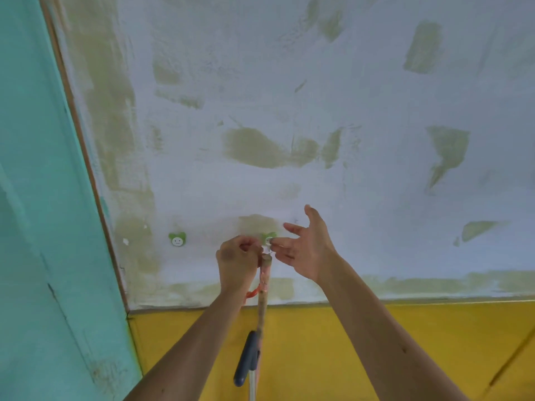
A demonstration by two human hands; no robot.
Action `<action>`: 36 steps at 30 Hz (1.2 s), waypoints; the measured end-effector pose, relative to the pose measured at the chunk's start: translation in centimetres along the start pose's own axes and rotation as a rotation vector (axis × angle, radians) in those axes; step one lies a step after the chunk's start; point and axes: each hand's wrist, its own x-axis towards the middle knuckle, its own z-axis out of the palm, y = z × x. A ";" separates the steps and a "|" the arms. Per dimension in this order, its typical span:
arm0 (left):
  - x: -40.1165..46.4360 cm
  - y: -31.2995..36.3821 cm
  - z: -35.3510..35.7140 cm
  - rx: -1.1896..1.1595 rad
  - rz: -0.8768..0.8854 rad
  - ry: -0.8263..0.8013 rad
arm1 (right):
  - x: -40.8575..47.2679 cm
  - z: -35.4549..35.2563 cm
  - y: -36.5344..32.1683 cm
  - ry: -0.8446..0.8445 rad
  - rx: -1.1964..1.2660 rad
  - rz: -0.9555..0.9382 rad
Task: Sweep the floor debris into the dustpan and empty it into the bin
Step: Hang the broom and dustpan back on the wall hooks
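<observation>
Broom handle hung straight down from the wall hook, right between the two hands.

The left hand (pixel 236 263) was curled, pinching the loop at the top of the broom handle (pixel 264 290) against the green hook (pixel 269 238); the right hand (pixel 307 246) was spread, fingertips touching the hook from the other side. The handle's long axis ran vertically, below both hands and nearer the left. A dark-gripped dustpan handle (pixel 247 360) hung beside it, lower. A second hook (pixel 177 239) sat well off beyond the left hand. Lifting the loop clear looked like the next need.
</observation>
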 end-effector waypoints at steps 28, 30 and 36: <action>-1.4 -2.7 1.3 0.112 -0.169 0.026 | 1.4 -0.2 4.3 0.096 -0.061 0.105; -1.5 -3.0 1.5 0.125 -0.164 0.017 | 1.5 0.3 4.6 0.113 -0.082 0.088; -0.9 -3.8 1.2 0.211 -0.133 0.010 | 1.4 0.6 5.2 0.077 -0.082 0.095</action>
